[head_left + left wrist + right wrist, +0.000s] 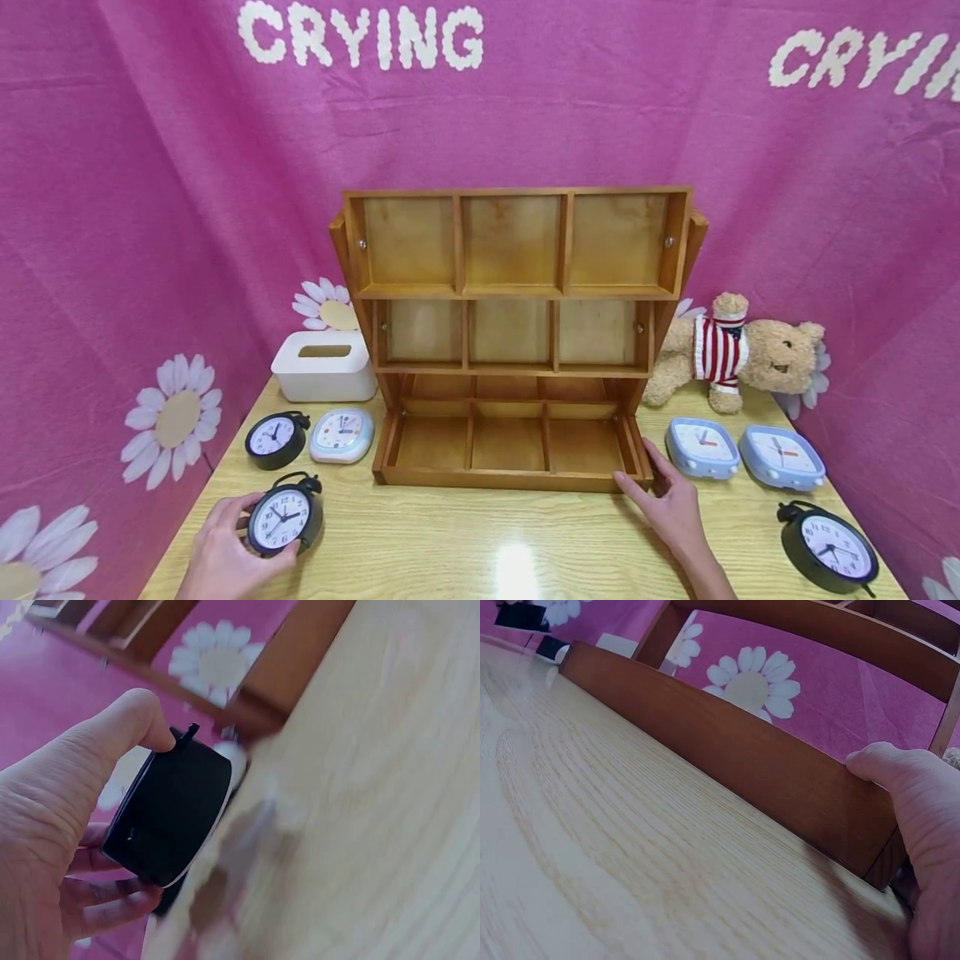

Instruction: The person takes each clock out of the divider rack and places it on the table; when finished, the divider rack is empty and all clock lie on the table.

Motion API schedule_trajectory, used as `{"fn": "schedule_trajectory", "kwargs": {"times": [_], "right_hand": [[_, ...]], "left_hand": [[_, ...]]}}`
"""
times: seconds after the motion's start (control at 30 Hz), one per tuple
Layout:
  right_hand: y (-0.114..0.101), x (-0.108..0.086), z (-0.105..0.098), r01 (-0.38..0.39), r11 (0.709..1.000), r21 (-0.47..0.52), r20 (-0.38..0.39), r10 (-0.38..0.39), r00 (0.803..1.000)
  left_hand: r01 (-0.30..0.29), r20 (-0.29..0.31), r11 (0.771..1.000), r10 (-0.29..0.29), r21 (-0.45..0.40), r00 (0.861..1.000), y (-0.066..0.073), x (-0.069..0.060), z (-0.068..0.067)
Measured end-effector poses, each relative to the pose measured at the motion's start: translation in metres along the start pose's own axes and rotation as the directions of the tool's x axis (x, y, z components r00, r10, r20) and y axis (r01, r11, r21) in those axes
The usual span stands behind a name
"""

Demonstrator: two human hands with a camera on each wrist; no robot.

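Observation:
My left hand (238,550) grips a round black alarm clock (283,518) by its sides, its white dial tilted up towards the head camera. From the left wrist view, the clock's black side (169,810) shows between thumb and fingers, close to the tabletop. At the lower right corner of a tiered wooden shelf (504,479), my right hand (667,504) holds on, thumb over the front board (727,742) and fingers round the outer side. Part of those fingers is hidden in the right wrist view. The shelf's visible compartments are bare.
Left of the shelf are another black alarm clock (276,439), a light-blue clock (342,435) and a white tissue box (325,379). On the right lie two blue clocks (702,448), (782,457), a black alarm clock (828,548) and a teddy bear (776,357). Pink cloth hangs behind.

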State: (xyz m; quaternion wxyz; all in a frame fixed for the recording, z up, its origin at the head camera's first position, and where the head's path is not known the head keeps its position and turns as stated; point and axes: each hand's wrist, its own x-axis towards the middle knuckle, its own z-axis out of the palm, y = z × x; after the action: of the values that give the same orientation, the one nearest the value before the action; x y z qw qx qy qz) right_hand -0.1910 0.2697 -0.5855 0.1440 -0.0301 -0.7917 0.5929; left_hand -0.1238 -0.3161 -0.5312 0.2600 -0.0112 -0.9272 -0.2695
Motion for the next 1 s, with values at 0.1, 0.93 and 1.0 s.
{"fn": "schedule_trajectory", "kwargs": {"times": [0.1, 0.93, 1.0], "right_hand": [[-0.001, 0.0, 0.0, 0.004, 1.0, 0.007, -0.001, -0.004, 1.0], [0.001, 0.002, -0.001, -0.024, 0.999, -0.027, 0.011, 0.025, 1.0], [0.001, 0.002, -0.001, -0.023, 0.999, -0.032, 0.012, 0.024, 1.0]], "left_hand": [[0.015, -0.011, 1.0, -0.015, -0.002, 1.0, -0.017, -0.002, -0.003], [0.051, 0.056, 0.997, -0.054, 0.059, 0.997, -0.052, 0.004, -0.006], [0.06, 0.037, 0.998, -0.062, 0.035, 0.997, -0.045, 0.001, -0.004]]}}
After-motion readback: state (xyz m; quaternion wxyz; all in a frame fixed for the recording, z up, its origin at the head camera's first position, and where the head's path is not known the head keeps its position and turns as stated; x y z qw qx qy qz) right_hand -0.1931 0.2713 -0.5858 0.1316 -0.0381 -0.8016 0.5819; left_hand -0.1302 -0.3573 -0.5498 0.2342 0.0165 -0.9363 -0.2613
